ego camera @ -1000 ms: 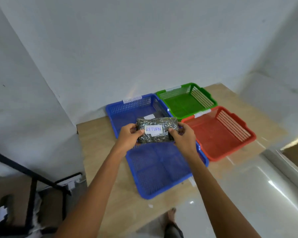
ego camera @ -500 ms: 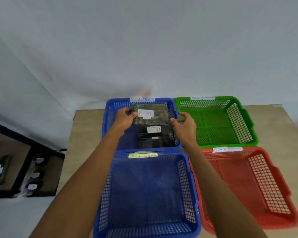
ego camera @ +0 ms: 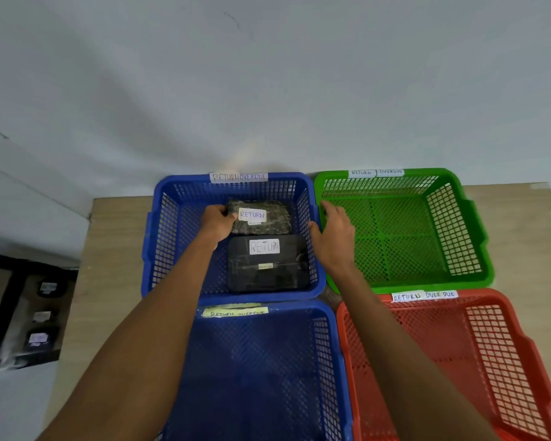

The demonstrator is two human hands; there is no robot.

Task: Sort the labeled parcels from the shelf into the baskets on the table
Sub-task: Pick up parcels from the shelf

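Blue mesh forms the far basket (ego camera: pixel 159 198), tagged RETURN OVERDUE, which we judge is why both parcels marked RETURN lie in it. Our left hand (ego camera: pixel 218 221) curls round the left end of the speckled parcel (ego camera: pixel 275 225), laying it flat just behind the black parcel (ego camera: pixel 268 275). Our right hand (ego camera: pixel 333 240) holds nothing, its fingers loosely spread above the wall beside the green basket (ego camera: pixel 487 268), probably let go so the parcel can settle.
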